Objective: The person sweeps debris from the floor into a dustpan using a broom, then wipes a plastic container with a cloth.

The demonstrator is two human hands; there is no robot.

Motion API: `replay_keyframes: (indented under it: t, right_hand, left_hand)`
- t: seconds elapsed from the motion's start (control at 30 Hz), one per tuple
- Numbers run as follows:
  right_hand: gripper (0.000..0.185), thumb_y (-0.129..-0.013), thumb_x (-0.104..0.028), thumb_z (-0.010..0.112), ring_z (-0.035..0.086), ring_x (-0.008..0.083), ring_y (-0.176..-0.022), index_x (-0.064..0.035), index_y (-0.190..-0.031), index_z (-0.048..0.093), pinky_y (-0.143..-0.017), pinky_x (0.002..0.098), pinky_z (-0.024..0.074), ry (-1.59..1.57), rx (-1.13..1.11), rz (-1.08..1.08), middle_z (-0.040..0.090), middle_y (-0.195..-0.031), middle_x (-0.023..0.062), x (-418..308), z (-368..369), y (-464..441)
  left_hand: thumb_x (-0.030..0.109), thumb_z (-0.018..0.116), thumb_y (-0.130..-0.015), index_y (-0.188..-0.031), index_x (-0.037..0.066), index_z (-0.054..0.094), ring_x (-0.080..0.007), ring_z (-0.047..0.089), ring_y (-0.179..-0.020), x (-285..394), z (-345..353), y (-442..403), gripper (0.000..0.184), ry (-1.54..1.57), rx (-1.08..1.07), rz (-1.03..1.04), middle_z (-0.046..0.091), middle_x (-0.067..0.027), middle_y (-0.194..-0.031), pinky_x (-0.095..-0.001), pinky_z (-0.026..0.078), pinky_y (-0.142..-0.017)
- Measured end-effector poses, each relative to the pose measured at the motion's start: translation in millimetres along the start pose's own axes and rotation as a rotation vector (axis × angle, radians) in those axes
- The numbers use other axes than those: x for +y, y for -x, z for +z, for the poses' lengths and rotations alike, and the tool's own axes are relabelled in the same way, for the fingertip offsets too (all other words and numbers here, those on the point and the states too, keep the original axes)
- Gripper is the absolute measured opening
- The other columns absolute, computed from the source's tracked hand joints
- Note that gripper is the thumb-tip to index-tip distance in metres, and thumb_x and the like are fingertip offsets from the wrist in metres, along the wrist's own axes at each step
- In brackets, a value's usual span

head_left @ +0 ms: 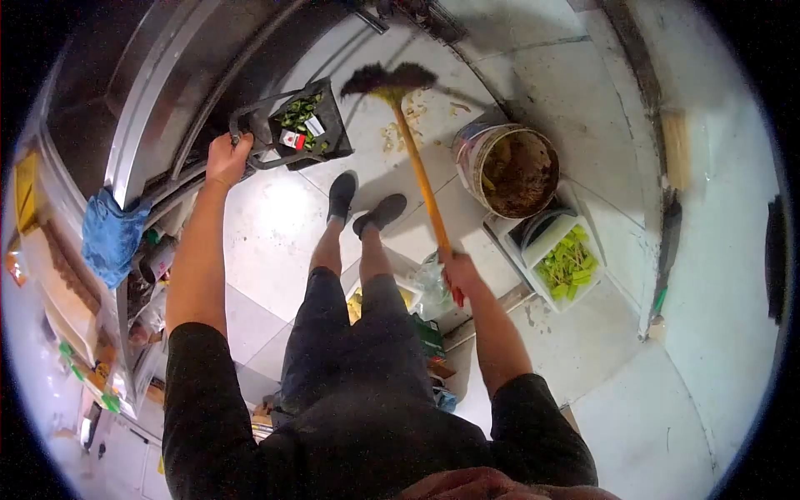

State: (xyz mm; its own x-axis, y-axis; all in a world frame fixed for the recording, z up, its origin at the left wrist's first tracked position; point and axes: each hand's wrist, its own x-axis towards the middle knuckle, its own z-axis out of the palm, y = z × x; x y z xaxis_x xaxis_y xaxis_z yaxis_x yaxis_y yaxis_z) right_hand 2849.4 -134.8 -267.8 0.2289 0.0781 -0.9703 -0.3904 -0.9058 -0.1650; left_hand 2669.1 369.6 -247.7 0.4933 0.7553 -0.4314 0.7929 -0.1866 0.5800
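Observation:
My left hand (228,158) is closed round the handle of a dark dustpan (332,125). Green vegetable scraps (302,110) lie in the pan, along with a red-and-white packet (292,139) and a white piece. With my right hand (463,277) I grip a broom (414,158) by its yellow stick, near the red end. Its dark bristles rest at or just above the tiled floor, right of the dustpan. Pale scraps (390,137) are scattered on the tiles below the broom head.
A dirty bucket (475,162) with brown residue stands to the right. Beside it is a white container (602,279) holding cut green stalks. A steel counter (133,125) with a blue cloth (112,237) runs along the left. A clear plastic bag (433,287) lies near my legs.

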Motion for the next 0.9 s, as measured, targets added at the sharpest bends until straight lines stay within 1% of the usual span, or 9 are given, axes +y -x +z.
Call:
replay_keyframes:
  t: [0.1,0.2,0.3,0.33,0.37,0.5,0.7,0.8,0.9]
  right_hand:
    - [0.049,-0.089,-0.049,0.055,0.046,0.0141,-0.040,-0.0011,-0.080,0.056,-0.038,0.0298,0.0373,0.001,-0.041,0.126,0.050,-0.053,0.0051,16,-5,63]
    - [0.046,-0.090,-0.047,0.054,0.045,0.0128,-0.039,-0.0015,-0.082,0.055,-0.037,0.0289,0.0362,-0.042,-0.021,-0.008,0.049,-0.053,0.0042,48,-12,80]
    - [0.043,-0.092,-0.044,0.052,0.044,0.0119,-0.040,-0.0021,-0.084,0.055,-0.037,0.0287,0.0361,-0.037,-0.036,0.005,0.048,-0.053,0.0032,-11,-22,86]
    - [0.044,-0.093,-0.045,0.050,0.044,0.0118,-0.039,-0.0024,-0.083,0.055,-0.037,0.0284,0.0355,0.016,-0.015,-0.115,0.047,-0.052,0.0027,-7,-24,56]
    - [0.046,-0.093,-0.047,0.049,0.043,0.0117,-0.038,-0.0027,-0.082,0.054,-0.037,0.0281,0.0352,0.005,-0.021,-0.082,0.046,-0.050,0.0023,-51,-22,62]
    - [0.050,-0.093,-0.049,0.048,0.044,0.0137,-0.037,-0.0019,-0.078,0.054,-0.036,0.0293,0.0361,-0.171,-0.085,-0.065,0.047,-0.051,0.0046,-93,14,8]
    - [0.051,-0.090,-0.050,0.052,0.045,0.0137,-0.039,0.0003,-0.086,0.056,-0.038,0.0289,0.0375,-0.162,-0.135,0.130,0.047,-0.054,0.0038,-14,42,53]
    - [0.054,-0.091,-0.051,0.048,0.052,0.0172,-0.049,0.0020,-0.093,0.061,-0.046,0.0334,0.0427,-0.179,-0.170,0.074,0.056,-0.063,0.0073,5,26,89]
    - [0.045,-0.090,-0.048,0.053,0.042,0.0109,-0.040,-0.0031,-0.091,0.058,-0.037,0.0268,0.0344,-0.087,-0.082,-0.042,0.048,-0.056,0.0010,12,-8,87]
  left_hand:
    - [0.034,0.057,-0.083,-0.082,-0.006,0.060,-0.0334,0.059,-0.066,16,-4,3,0.040,-0.093,0.008,-0.005,0.060,-0.0232,-0.071,-0.0400,0.045,-0.065]
    - [0.034,0.057,-0.083,-0.083,-0.005,0.061,-0.0351,0.060,-0.069,8,0,-3,0.040,-0.063,-0.015,0.033,0.060,-0.0237,-0.073,-0.0405,0.045,-0.066]
    - [0.034,0.056,-0.083,-0.082,-0.005,0.061,-0.0345,0.060,-0.067,5,4,-3,0.040,-0.026,0.008,0.083,0.059,-0.0234,-0.071,-0.0402,0.045,-0.065]
    - [0.034,0.056,-0.084,-0.082,-0.005,0.061,-0.0343,0.060,-0.066,4,3,-2,0.040,-0.020,0.022,0.101,0.059,-0.0233,-0.071,-0.0401,0.045,-0.065]
    - [0.034,0.056,-0.084,-0.082,-0.005,0.061,-0.0336,0.059,-0.066,5,0,-1,0.040,-0.022,0.027,0.098,0.059,-0.0230,-0.070,-0.0399,0.045,-0.064]
    - [0.036,0.057,-0.083,-0.080,-0.006,0.060,-0.0313,0.058,-0.064,-8,1,-4,0.042,-0.023,0.053,0.090,0.058,-0.0222,-0.068,-0.0394,0.045,-0.063]
    - [0.037,0.057,-0.083,-0.082,-0.006,0.061,-0.0288,0.059,-0.064,7,-3,2,0.043,-0.036,0.046,0.099,0.059,-0.0218,-0.069,-0.0385,0.045,-0.064]
    - [0.036,0.058,-0.083,-0.083,-0.006,0.061,-0.0282,0.059,-0.064,5,1,2,0.042,-0.065,0.022,0.098,0.059,-0.0215,-0.069,-0.0380,0.045,-0.064]
    - [0.033,0.058,-0.084,-0.084,-0.005,0.061,-0.0284,0.059,-0.064,15,-4,3,0.038,-0.080,0.009,0.055,0.059,-0.0211,-0.069,-0.0379,0.045,-0.063]
